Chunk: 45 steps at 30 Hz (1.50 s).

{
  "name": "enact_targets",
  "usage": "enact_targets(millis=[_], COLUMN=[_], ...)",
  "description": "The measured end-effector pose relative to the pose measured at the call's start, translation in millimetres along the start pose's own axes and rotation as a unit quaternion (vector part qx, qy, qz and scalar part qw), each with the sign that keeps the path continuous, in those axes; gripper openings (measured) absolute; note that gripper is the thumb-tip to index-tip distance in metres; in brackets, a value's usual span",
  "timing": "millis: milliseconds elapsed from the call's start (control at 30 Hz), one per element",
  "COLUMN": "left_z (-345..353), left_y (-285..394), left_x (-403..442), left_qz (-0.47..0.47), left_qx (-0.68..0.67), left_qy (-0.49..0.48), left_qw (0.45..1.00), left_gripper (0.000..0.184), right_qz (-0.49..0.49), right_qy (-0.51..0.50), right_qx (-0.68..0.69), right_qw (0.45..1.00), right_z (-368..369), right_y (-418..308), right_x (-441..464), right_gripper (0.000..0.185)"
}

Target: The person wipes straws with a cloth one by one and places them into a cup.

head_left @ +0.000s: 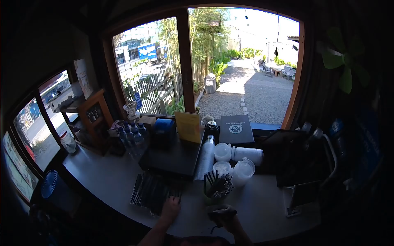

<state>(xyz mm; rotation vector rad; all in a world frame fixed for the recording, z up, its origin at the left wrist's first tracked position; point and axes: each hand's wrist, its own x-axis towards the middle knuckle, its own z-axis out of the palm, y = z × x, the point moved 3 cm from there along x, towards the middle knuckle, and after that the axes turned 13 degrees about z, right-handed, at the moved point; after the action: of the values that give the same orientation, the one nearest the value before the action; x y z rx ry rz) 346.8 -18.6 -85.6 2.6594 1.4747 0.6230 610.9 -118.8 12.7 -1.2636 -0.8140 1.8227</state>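
My left hand (171,206) rests at the right end of a row of dark, thin packets (150,192) on the counter, its fingers curled over their edge; whether it grips one is unclear. Dark cloth or a similar dark item (221,212) is in my right hand (228,221), whose fingers are mostly hidden in shadow. Just beyond it stands a container of black straws (217,184). Stacked clear cups (205,160) and plastic lids (244,169) lie behind the straws.
The pale counter (102,176) curves below a large window. A black box (170,158), a yellow card (188,127), a dark menu (236,129) and water bottles (133,135) are at the back. To the right are a tablet stand (301,197) and a curved metal tube (330,151).
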Motion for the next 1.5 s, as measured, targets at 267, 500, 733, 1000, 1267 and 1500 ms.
enact_targets(millis=[267, 500, 733, 1000, 1267, 1500], left_z=[-16.3, -14.5, -17.5, -27.4, -9.0, -14.2], left_y=[6.1, 9.4, 15.0, 20.6, 9.1, -8.1], left_x=[14.2, 22.0, 25.2, 33.9, 37.2, 41.4], left_qz=[-0.134, -0.146, -0.125, -0.101, -0.091, -0.107], left_qx=[-0.031, -0.027, -0.014, 0.005, 0.033, -0.103], left_qy=[-0.06, -0.111, -0.142, -0.169, -0.147, -0.049], left_qw=[0.989, 0.983, 0.982, 0.98, 0.984, 0.988], left_gripper=[0.035, 0.051, 0.048, 0.042, 0.038, 0.038], right_qz=[-0.06, -0.033, -0.061, -0.024, -0.021, -0.075], right_qy=[0.002, -0.011, -0.017, -0.067, -0.065, -0.07], right_qx=[-0.025, -0.018, -0.004, 0.06, 0.034, 0.042], right_qw=[0.998, 0.999, 0.998, 0.996, 0.997, 0.994], right_z=[16.5, 11.3, 6.3, 15.4, 9.5, 8.3], right_y=[-2.2, 4.2, 15.6, 12.5, 7.7, 10.2], right_x=[0.8, -5.4, -8.3, -17.4, -26.0, -22.5], right_gripper=[0.032, 0.034, 0.034, 0.034, 0.038, 0.033])
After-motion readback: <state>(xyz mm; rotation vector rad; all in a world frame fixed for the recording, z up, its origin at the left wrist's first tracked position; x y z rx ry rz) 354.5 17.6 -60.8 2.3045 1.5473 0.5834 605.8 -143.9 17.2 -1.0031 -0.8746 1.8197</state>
